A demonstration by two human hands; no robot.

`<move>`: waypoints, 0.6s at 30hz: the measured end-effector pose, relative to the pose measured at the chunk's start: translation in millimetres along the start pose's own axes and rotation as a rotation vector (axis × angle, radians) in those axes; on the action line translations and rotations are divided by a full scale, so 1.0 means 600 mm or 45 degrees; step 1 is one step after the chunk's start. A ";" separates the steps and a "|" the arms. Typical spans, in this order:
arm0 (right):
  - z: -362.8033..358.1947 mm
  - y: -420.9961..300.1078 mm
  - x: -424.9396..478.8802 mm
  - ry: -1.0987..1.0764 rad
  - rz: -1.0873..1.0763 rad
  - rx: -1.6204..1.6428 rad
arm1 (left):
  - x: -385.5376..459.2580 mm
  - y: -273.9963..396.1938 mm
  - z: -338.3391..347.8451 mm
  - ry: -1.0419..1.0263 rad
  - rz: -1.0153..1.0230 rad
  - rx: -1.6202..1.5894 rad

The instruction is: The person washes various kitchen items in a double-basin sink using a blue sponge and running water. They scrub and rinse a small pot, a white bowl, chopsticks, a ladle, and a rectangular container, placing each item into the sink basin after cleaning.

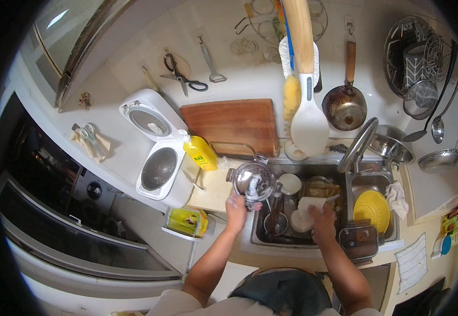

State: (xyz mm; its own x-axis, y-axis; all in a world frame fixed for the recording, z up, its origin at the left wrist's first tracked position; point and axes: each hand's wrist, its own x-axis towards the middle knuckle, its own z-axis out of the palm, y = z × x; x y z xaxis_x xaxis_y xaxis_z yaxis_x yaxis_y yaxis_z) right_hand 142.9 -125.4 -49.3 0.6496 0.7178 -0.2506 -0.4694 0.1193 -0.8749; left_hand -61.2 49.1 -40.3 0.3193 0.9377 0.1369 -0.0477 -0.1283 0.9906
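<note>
My left hand (pixel 236 211) grips a round transparent container (pixel 254 181) with clips around its rim, held over the left edge of the sink. White suds streak its surface, and there is foam on the fingers. My right hand (pixel 323 224) is closed around a flat white piece (pixel 311 205), perhaps a sponge or cloth, above the large sink basin (pixel 258 229). Below the hands, the basin holds a small metal pot (pixel 275 224), white round dishes (pixel 290 184) and a glass container (pixel 323 190). Part of the stack beneath my right hand is hidden.
A faucet (pixel 358 146) arches over the sink. The smaller basin holds a yellow colander (pixel 372 212); a glass box (pixel 358 241) rests on the front rim. Left stand a yellow detergent bottle (pixel 200 152) and an opened rice cooker (pixel 160 168). A white spatula (pixel 310 130) hangs above the sink.
</note>
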 end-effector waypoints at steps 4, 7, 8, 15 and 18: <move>-0.025 -0.016 -0.007 0.069 -0.009 -0.058 | 0.041 -0.022 -0.061 0.037 -0.051 -0.060; -0.057 -0.003 -0.001 0.060 -0.043 -0.016 | 0.068 -0.001 -0.107 0.022 -0.156 0.081; -0.063 0.000 0.001 0.033 -0.064 0.027 | 0.079 -0.019 -0.131 0.038 -0.156 0.161; -0.080 0.004 0.004 0.154 0.047 0.000 | 0.068 -0.029 -0.140 0.114 0.390 0.935; -0.086 0.006 0.000 0.143 0.041 -0.014 | 0.057 -0.046 -0.144 -0.087 0.757 1.235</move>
State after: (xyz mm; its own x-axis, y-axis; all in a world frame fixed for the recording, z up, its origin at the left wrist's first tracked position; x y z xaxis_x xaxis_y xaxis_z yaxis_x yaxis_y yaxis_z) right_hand 171.9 -160.4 -73.4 0.6975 0.6397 -0.3229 -0.4850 0.0897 -0.8699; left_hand -130.7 112.3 -63.4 0.5432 0.6291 0.5560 0.5335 -0.7700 0.3500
